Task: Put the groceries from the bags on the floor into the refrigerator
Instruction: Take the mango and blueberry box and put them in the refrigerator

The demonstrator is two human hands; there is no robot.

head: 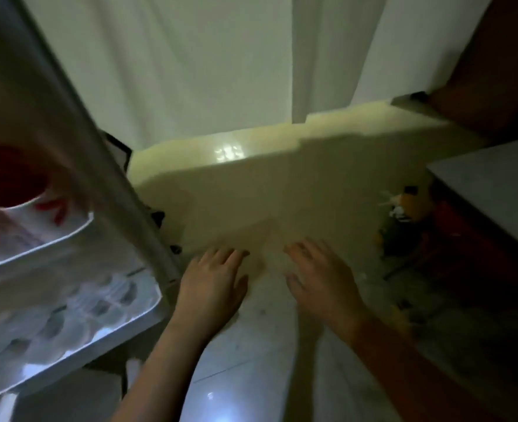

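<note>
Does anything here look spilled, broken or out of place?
Nothing clearly wrong. The refrigerator door stands open with items on its shelves; both hands, left hand and right hand, are empty. The picture is dim and blurred.

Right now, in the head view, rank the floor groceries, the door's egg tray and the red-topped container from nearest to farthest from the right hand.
1. The groceries, on the floor just right of the right hand.
2. The egg tray, lower door shelf, to the left.
3. The red-topped container, upper door shelf, far left.
</note>
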